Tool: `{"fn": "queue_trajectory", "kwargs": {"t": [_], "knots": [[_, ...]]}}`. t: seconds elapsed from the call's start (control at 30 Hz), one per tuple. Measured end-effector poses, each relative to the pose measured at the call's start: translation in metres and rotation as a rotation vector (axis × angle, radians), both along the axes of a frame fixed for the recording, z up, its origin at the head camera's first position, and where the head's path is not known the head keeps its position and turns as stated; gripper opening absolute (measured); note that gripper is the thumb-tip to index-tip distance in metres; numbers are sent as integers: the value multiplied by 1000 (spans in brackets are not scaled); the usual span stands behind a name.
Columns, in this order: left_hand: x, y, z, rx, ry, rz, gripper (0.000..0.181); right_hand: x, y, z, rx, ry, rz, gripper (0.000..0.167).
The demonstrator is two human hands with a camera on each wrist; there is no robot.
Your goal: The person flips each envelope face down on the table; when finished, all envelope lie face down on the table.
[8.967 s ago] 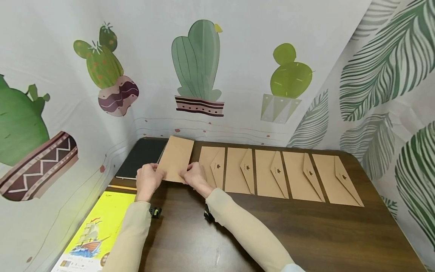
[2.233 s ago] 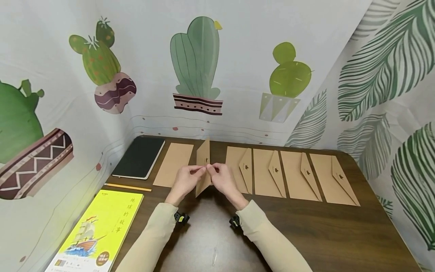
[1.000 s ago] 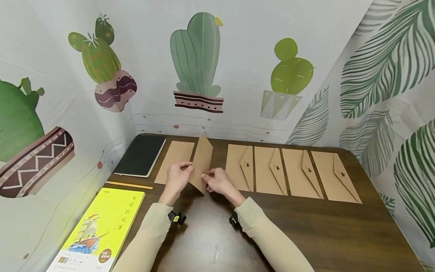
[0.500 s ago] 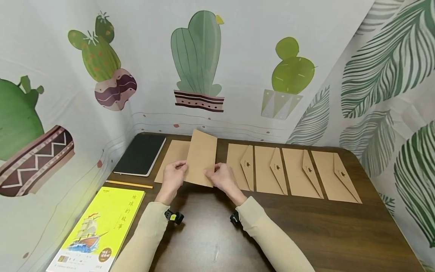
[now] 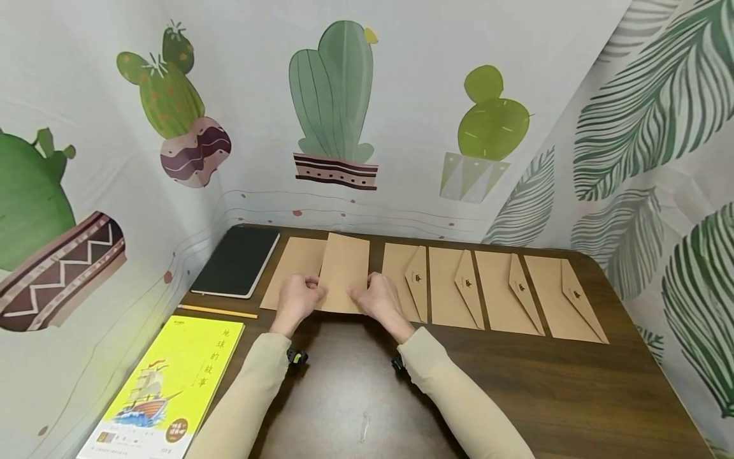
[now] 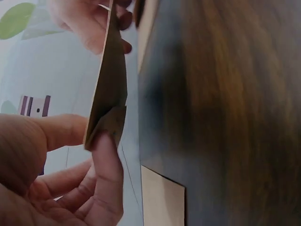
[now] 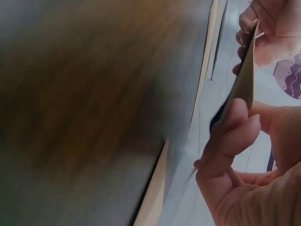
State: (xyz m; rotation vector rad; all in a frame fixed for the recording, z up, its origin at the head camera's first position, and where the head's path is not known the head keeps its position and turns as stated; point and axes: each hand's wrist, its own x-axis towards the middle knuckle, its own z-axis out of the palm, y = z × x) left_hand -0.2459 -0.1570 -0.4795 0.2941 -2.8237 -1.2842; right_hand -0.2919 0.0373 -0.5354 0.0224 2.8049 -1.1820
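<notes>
A brown kraft envelope (image 5: pixel 346 271) is held plain side up, just over the dark wooden table. My left hand (image 5: pixel 298 296) pinches its left edge between thumb and fingers. At the opposite edge, my right hand (image 5: pixel 375 296) pinches it the same way. Both wrist views show the envelope (image 6: pixel 108 80) raised off the table, its flap on the underside. Partly covered by it in the head view, another plain-side-up envelope (image 5: pixel 289 274) lies to the left. To the right, several envelopes lie flap side up in a row, the nearest envelope (image 5: pixel 404 280) beside my right hand.
A black notebook (image 5: pixel 235 261) lies at the back left. In front of it are a yellow pencil (image 5: pixel 218 312) and a yellow book (image 5: pixel 172 382) with a ship on its cover. A cactus-print cloth (image 5: pixel 413 127) hangs behind the table (image 5: pixel 516 395).
The flap-up envelope second from the left was lifted and turned so its plain side faces up. In the last half second it has tilted flatter and come down toward the table.
</notes>
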Motion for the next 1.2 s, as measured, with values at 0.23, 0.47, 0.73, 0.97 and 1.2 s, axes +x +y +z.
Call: {"fn": "queue_trajectory", "kwargs": {"t": [0.23, 0.47, 0.73, 0.97, 1.2], "knots": [[-25, -9, -34, -175, -42, -57, 29, 22, 2, 43, 11, -61, 52, 33], [-50, -19, -71, -285, -108, -65, 24, 17, 0, 37, 59, -34, 117, 44], [-56, -17, -78, -363, -107, -80, 18, 0, -4, 17, 131, 11, 156, 39], [-54, -12, -76, -393, -75, -92, 34, 7, -9, 30, 185, 6, 163, 42], [-59, -12, -77, -422, -119, -130, 36, 18, -15, 46, 250, -31, 156, 41]]}}
